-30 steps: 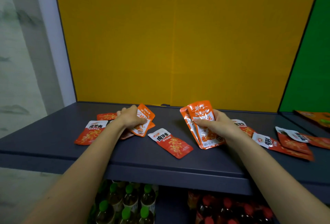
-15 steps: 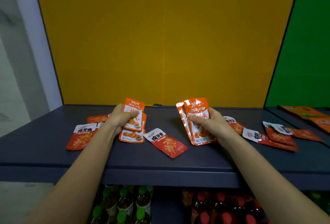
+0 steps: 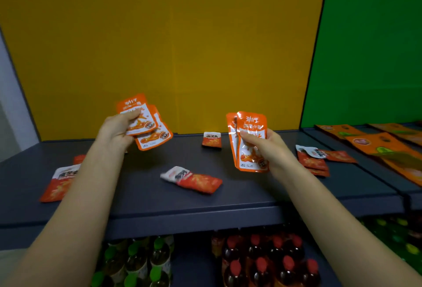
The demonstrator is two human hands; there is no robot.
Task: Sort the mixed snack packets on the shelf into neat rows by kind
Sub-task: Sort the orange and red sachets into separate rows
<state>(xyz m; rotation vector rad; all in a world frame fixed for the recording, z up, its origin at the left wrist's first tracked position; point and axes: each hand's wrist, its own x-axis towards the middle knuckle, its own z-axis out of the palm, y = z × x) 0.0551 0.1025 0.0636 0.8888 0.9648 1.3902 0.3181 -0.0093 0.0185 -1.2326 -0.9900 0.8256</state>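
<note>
Lower tier, nearest: green-capped bottles (image 3: 137, 261) at left, red-capped bottles (image 3: 262, 261) at right, both dim and blurred.

Above them was the dark grey shelf (image 3: 228, 197), with both forearms reaching in over its front lip.

1 red-and-white packet (image 3: 191, 179) lay flat mid-shelf, between the 2 arms and touching neither, in the same place as 0.5 s ago. A second packet of that kind (image 3: 60, 182) lay at far left, partly hidden by the left forearm.

Left hand (image 3: 116, 130): fingers curled over the front of a fan of at least 2 orange packets (image 3: 146, 124). 0.5 s ago this hand sat low, with the lower packet on or just above the shelf. It had since risen, so the whole fan hung clear of the shelf against the yellow panel (image 3: 182, 46).

Right hand (image 3: 267, 147): thumb across the front and fingers behind, gripping 2 upright orange packets (image 3: 250, 142), 1 behind the other. Grip and pose were much as before.

Right of that hand, a small heap of red packets (image 3: 317, 158) lay overlapping on the shelf.

At the back edge, between the 2 hands, lay 1 small red-and-white packet (image 3: 212, 139). No packet showed at that spot 0.5 s ago.

Far right, the next shelf section carried large orange packs (image 3: 388, 147) under the green panel (image 3: 370, 46).
</note>
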